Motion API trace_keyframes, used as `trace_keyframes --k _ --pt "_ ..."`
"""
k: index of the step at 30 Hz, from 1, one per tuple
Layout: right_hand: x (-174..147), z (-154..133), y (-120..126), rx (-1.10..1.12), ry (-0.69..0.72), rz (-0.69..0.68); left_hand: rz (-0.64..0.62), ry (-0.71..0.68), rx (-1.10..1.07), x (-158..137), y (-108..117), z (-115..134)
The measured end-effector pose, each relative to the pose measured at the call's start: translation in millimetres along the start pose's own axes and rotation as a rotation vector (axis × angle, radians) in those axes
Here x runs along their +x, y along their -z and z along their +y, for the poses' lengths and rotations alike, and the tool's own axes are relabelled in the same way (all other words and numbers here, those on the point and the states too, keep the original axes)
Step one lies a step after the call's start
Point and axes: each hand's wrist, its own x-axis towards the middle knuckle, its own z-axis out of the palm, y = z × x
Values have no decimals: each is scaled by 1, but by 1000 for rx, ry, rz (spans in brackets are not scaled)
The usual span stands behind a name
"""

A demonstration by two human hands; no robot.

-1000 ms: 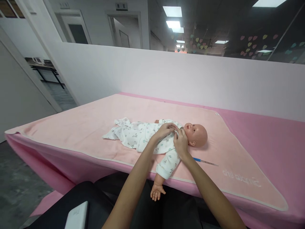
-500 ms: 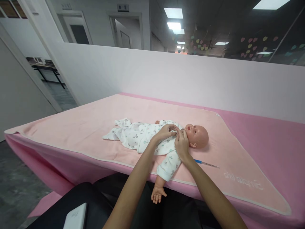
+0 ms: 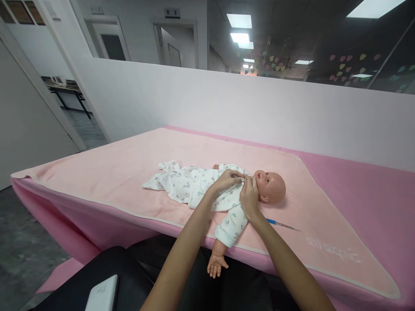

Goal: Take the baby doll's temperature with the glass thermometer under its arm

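Observation:
A baby doll [image 3: 274,187] lies on its back, its bald head to the right. It wears a white printed baby outfit [image 3: 181,183], and one bare hand [image 3: 217,264] hangs over the table's front edge. At the neckline, just below the chin, my left hand [image 3: 226,179] is closed with its fingertips pinching the outfit's cloth. My right hand [image 3: 249,196] meets it there, fingers also closed on the cloth at the collar. The exact bit of fabric between the fingertips is mostly hidden.
Under the doll a peach mat [image 3: 106,164] covers a pink tablecloth [image 3: 372,185]. A thin tool with a blue handle [image 3: 271,221] lies right of my right wrist. A white device [image 3: 102,293] rests on my lap. Behind the table stands a white partition [image 3: 259,108].
The view has shifted slightly, so everything appears a little further right. Both hands stay at the doll's collar, with only small finger movements.

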Motion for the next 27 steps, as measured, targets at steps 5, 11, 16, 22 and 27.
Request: trace_keyframes --k 5,11,16,22,27 --pt "1 0 -2 -13 28 4 24 -22 -57 2 0 -1" --pt "-1 0 -3 -61 38 50 25 -27 -113 5 -1 -7" --pt "-3 2 -4 -168 125 27 50 -19 -128 3 -1 -2" --pt "-2 1 -1 -92 125 -10 36 -12 -105 4 -1 -3" --pt "-1 3 -1 -22 90 -9 49 -68 -76 -1 -5 -2"
